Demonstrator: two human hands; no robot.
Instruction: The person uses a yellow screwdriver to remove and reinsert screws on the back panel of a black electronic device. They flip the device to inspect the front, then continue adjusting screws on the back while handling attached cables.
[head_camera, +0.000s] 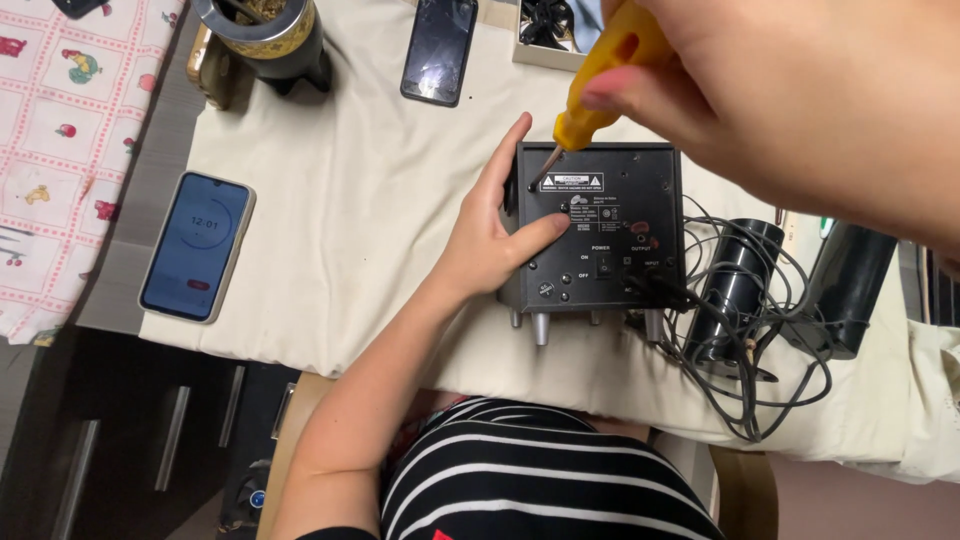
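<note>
— Where does the screwdriver (598, 85) sit against the black box (598, 228)?

— Its yellow handle slants from one o'clock down to seven o'clock, tip touching the panel's upper-left corner. The right hand (790, 100) pinches the handle from above, fingers (625, 100) closed around it.

— And the other hand?

— The left hand (490, 235) comes in from seven o'clock, fingers spread on the box's left edge, thumb flat on the panel. The box lies on the cloth-covered table (350, 230).
</note>
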